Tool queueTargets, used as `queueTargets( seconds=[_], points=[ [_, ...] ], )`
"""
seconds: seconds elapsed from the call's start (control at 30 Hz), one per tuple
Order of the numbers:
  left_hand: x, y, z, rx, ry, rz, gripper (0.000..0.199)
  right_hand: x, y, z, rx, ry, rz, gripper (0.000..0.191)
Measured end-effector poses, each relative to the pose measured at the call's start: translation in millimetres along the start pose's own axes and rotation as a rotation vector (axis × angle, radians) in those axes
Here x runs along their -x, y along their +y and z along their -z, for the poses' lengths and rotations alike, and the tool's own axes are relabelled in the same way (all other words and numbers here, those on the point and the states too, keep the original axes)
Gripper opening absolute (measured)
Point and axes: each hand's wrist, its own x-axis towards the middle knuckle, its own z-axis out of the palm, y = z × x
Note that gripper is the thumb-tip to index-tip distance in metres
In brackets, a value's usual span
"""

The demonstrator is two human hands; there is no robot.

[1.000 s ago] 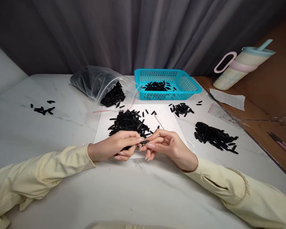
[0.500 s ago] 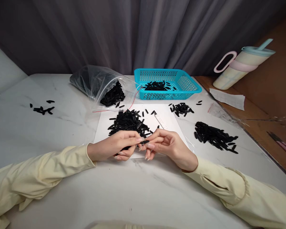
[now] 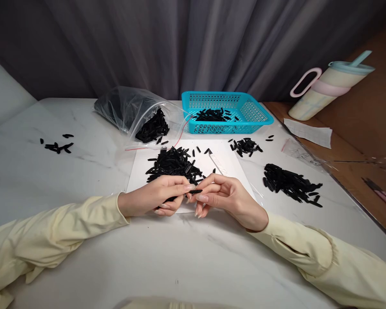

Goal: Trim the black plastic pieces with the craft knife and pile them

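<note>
In the head view, my left hand (image 3: 169,195) pinches a slim black pointed piece (image 3: 196,191) between thumb and fingers. My right hand (image 3: 223,195) has its thumb and fingertips closed on the other end of the same piece. More black shows under my left palm, partly hidden by the fingers. Both hands are above the near edge of a white board (image 3: 234,167). Just beyond them a heap of similar black pieces (image 3: 172,165) lies on the board, beside a slim white-handled cutter (image 3: 217,163) with a dark tip.
Behind the board are a clear zip bag (image 3: 128,111) spilling black pieces and a blue basket (image 3: 231,128) with more inside. Black piles lie to the right (image 3: 289,184), back right (image 3: 247,146) and far left (image 3: 58,148). A tumbler (image 3: 324,90) stands at the far right.
The black piece has turned slightly between my fingers; its visible side now looks smoother. My hands stay almost in place, and the view has shifted a little.
</note>
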Motion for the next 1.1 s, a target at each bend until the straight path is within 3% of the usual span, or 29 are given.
queueTargets(
  seconds=[1.1],
  points=[
    [-0.1, -2.4, 0.8, 0.037, -0.004, -0.015, 0.022, 0.4, -2.0, 3.4, -0.098, -0.068, -0.036, 0.007]
  ],
)
